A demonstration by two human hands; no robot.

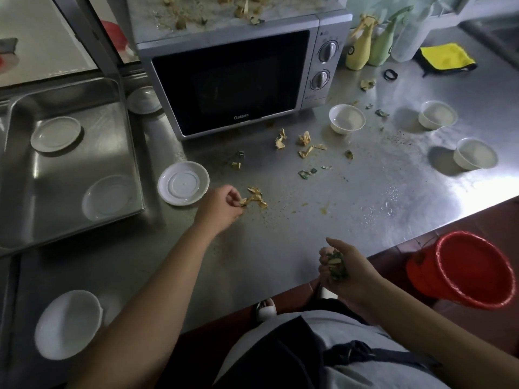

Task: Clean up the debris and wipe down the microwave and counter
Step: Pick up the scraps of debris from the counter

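Note:
Crumpled yellow and green debris scraps point(304, 144) lie scattered over the steel counter point(309, 220) in front of a silver microwave point(233, 77), whose top carries more scraps point(244, 9). My left hand point(222, 206) pinches a yellow scrap point(243, 202) at the edge of a small pile point(257, 195). My right hand point(346, 269) hovers over the counter's front edge, palm up, cupped around a bunch of green and yellow scraps point(337, 265). A yellow cloth point(445, 57) lies at the back right.
A red bucket point(466, 270) stands on the floor at the right. White bowls point(346, 119) and lids point(183, 183) dot the counter. Spray bottles point(379, 43) stand right of the microwave. A steel tray point(70, 164) with lids sits left.

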